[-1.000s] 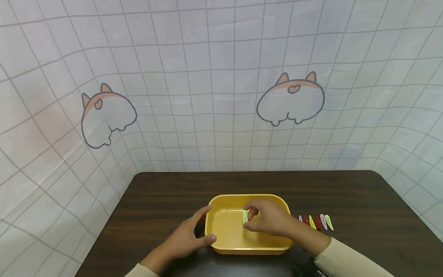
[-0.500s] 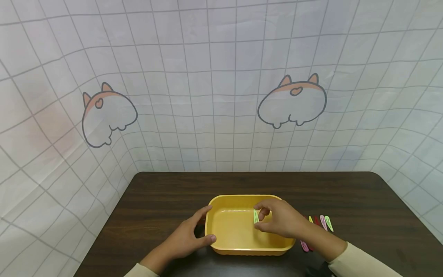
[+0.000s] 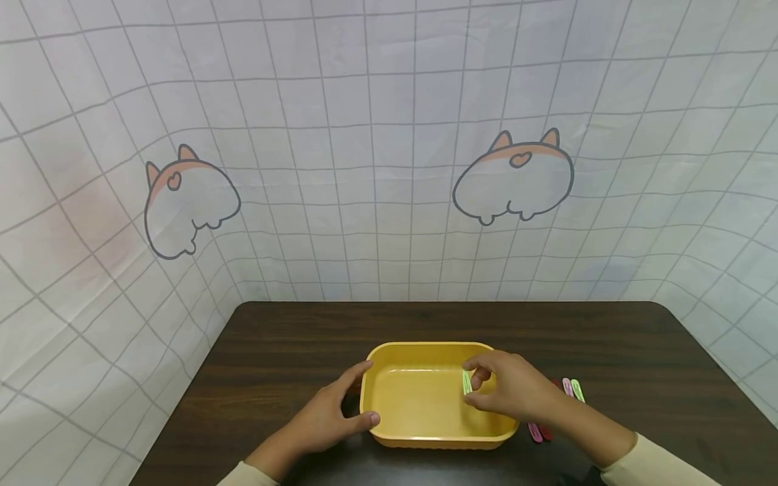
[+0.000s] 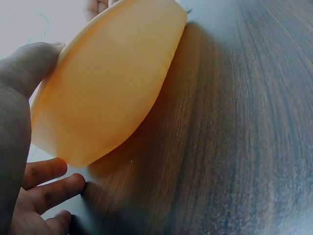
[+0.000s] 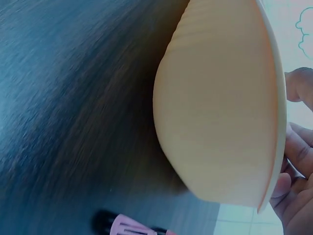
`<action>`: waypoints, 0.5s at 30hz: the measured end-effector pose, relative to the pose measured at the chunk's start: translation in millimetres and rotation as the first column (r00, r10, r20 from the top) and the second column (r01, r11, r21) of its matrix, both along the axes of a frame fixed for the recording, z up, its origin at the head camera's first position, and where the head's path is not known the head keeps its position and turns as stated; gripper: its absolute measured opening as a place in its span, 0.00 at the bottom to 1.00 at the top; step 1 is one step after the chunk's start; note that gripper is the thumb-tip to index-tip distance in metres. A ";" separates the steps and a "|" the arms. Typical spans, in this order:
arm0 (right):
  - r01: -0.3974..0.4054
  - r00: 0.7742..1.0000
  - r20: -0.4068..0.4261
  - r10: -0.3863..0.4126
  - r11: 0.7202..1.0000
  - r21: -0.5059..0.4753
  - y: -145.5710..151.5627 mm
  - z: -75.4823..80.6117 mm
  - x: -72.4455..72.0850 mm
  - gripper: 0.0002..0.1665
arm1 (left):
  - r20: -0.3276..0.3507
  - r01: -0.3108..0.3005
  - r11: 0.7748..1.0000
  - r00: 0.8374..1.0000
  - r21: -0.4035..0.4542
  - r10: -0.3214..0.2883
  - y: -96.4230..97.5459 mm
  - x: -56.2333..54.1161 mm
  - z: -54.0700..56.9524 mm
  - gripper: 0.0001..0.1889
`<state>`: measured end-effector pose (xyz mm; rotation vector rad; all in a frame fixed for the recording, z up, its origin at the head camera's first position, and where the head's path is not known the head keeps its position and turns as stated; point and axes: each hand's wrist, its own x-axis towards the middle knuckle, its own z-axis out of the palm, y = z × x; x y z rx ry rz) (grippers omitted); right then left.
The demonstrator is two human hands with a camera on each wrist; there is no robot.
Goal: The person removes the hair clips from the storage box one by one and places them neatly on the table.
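A yellow rectangular basin [image 3: 419,442] stands on the dark wooden table. At its left end, my left hand [image 3: 325,418] holds the rim between thumb and forefinger; in the left wrist view, the other fingers [image 4: 54,193] are spread low beside the basin wall [image 4: 112,83]. Over the basin's right part, my right hand [image 3: 513,388] pinches a green snap hair clip [image 3: 467,382] between thumb and forefinger, upright. The right wrist view shows this hand [image 5: 298,191] beyond the basin's rim, the clip hidden there.
Right of the basin, partly under my right forearm, lie a pink hair clip [image 3: 568,387], a green one [image 3: 578,389], another pink one [image 3: 535,433] and red ones [image 3: 546,433]. A dark object [image 3: 577,478] sits at the front edge. A gridded white curtain [image 3: 389,169] surrounds the table.
My right hand has moved right across the basin with the green hair clip, from its middle towards its right wall. The forearm covers more of the upper clip row. My left hand stays put.
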<state>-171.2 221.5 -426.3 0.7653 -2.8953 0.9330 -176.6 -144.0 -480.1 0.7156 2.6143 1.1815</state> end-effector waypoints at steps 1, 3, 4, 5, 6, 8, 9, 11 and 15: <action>0.000 1.000 -0.008 0.000 1.000 0.002 1.9 0.1 0.6 0.27 | 0.000 0.001 1.000 1.000 0.002 -0.001 0.1 0.1 -0.1 0.45; 0.007 1.000 -0.026 -0.007 1.000 0.013 5.5 -0.1 1.5 0.26 | -0.002 0.002 1.000 1.000 0.002 -0.002 0.3 0.2 0.0 0.45; 0.010 0.999 -0.031 -0.010 1.000 0.015 7.2 -0.2 2.0 0.26 | -0.002 0.001 1.000 1.000 0.002 -0.001 0.5 0.1 0.1 0.45; 0.012 0.999 -0.034 -0.012 1.000 0.019 9.0 -0.3 2.4 0.26 | -0.002 0.001 1.000 1.000 0.002 -0.001 0.7 0.1 0.2 0.45; 0.016 0.999 -0.035 -0.016 1.000 0.022 10.7 -0.4 2.9 0.26 | -0.004 0.000 1.000 1.000 0.000 0.000 0.8 0.0 0.2 0.45; 0.022 0.999 -0.037 -0.021 0.999 0.031 14.3 -1.0 4.0 0.26 | -0.005 -0.002 1.000 1.000 -0.004 0.002 1.2 0.1 0.4 0.46; 0.023 0.999 -0.035 -0.022 0.999 0.031 15.9 -1.1 4.5 0.26 | -0.005 -0.003 1.000 1.000 -0.004 0.003 1.3 0.1 0.5 0.46; 0.021 1.000 -0.024 -0.021 0.999 0.025 19.0 -1.1 5.3 0.27 | -0.003 -0.006 1.000 1.000 -0.006 0.006 1.4 0.6 0.9 0.46; 0.010 1.000 0.006 -0.010 1.000 -0.006 24.5 -0.4 7.5 0.28 | 0.003 -0.013 1.000 1.000 -0.006 0.013 1.4 1.5 1.6 0.45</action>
